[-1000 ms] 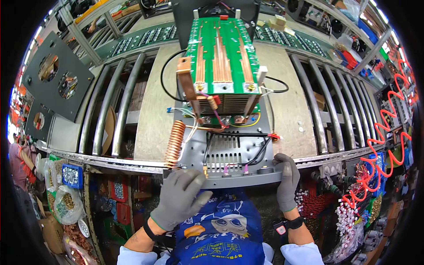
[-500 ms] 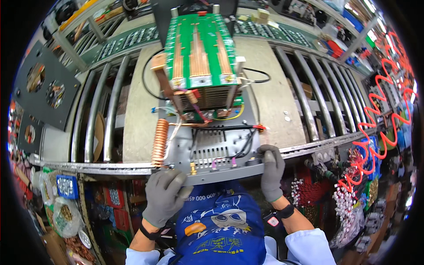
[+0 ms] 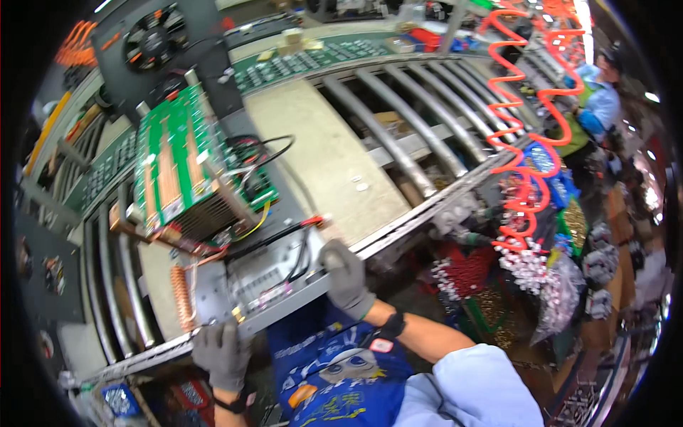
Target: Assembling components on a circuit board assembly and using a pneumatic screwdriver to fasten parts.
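In front of me lies a grey sheet-metal chassis [image 3: 292, 293]. My left hand [image 3: 222, 356], in a grey glove, has its fingers bent over the chassis' near left corner. At the near right corner my gloved right hand [image 3: 344, 279] curls around the edge. On the chassis stands a green circuit board block [image 3: 186, 153] with copper-coloured strips and a finned body beneath. A copper coil [image 3: 181, 297] stands near the left hand. A black cable [image 3: 267, 236] with a red end crosses the chassis. Fingertips on the far side of the edge are partly hidden.
Metal conveyor rollers [image 3: 398, 132] run on both sides of a pale board [image 3: 334, 153]. A grey panel with a fan [image 3: 155, 37] rises behind the block. Coiled orange air hoses [image 3: 506, 92] hang at right, above bagged parts [image 3: 558, 299]. Another person [image 3: 601, 99] is at far right.
My view has swung to the right, so the chassis and block appear further left and tilted. Both hands remain at the chassis' near corners. Another person has come into view.
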`<state>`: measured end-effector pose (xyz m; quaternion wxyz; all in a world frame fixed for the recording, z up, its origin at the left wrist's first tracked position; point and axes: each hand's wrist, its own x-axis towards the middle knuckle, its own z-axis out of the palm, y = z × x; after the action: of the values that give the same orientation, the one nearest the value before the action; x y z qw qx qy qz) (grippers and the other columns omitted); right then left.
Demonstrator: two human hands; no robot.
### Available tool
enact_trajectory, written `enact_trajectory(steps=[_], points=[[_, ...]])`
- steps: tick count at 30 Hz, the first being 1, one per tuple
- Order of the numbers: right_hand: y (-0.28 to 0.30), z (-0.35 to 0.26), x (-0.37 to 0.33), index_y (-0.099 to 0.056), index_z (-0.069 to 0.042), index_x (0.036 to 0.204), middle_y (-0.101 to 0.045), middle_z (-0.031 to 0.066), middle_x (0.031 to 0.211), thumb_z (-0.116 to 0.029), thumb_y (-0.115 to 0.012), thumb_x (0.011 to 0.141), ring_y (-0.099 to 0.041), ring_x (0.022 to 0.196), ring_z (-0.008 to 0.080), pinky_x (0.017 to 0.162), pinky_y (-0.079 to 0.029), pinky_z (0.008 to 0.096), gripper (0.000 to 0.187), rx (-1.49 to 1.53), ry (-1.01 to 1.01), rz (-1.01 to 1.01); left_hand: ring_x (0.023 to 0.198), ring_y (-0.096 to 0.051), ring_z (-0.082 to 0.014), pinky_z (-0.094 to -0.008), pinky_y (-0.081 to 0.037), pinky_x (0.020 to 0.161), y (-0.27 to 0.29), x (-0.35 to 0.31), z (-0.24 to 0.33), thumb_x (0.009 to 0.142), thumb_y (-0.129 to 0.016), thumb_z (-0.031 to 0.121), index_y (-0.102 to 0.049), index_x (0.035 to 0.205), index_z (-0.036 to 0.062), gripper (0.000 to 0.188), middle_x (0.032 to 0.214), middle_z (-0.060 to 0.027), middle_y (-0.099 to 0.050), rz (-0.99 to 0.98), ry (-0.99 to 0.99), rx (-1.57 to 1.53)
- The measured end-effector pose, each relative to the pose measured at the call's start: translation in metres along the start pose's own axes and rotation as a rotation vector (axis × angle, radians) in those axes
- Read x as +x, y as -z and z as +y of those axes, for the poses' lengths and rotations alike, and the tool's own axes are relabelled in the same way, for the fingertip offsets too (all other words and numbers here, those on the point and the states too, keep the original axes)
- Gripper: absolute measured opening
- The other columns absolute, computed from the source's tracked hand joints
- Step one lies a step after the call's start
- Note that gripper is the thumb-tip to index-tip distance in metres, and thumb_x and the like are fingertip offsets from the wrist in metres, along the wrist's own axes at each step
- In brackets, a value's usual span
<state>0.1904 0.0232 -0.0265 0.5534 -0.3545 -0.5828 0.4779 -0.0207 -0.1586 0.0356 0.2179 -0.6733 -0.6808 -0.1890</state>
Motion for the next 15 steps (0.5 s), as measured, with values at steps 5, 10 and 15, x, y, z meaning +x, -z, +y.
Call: enact_trajectory(steps=[5, 10, 15], points=[[-0.01, 0.009, 0.018, -0.054, -0.002, 0.085, -0.047, 0.0072, 0.072, -0.016, -0.047, 0.099, -0.046, 0.069, 0.0143, 0.064, -0.041, 0.0321, 0.021, 0.022, -0.016, -0.056, 0.079, -0.059, -0.0333, -0.0463, -0.048, 0.071, -0.02, 0.003, -0.024, 0.086, -0.074, 0.041, -0.069, 0.103, 0.0067, 0.038, 0.086, -0.0099, -0.059, 0.009, 0.024, -0.078], [-0.019, 0.011, 0.023, -0.054, -0.002, 0.087, -0.048, 0.0091, 0.073, -0.018, -0.047, 0.1, -0.048, 0.07, 0.0161, 0.066, -0.043, 0.0338, 0.023, -0.024, 0.064, -0.074, 0.085, -0.059, -0.0355, -0.0477, -0.048, 0.076, -0.015, 0.005, -0.032, 0.083, -0.077, 0.033, -0.069, 0.104, 0.0054, 0.036, 0.09, -0.0126, -0.06, 0.04, 0.027, -0.126], [-0.02, 0.012, 0.018, -0.054, 0.0, 0.091, -0.051, 0.0149, 0.075, -0.018, -0.047, 0.099, -0.051, 0.069, 0.028, 0.068, -0.045, 0.0377, 0.021, -0.096, 0.183, 0.003, 0.084, -0.06, -0.0364, -0.0473, -0.048, 0.077, -0.014, 0.005, -0.022, 0.082, -0.077, 0.02, -0.069, 0.099, 0.0042, 0.024, 0.088, -0.0136, -0.06, 0.092, 0.056, -0.184]])
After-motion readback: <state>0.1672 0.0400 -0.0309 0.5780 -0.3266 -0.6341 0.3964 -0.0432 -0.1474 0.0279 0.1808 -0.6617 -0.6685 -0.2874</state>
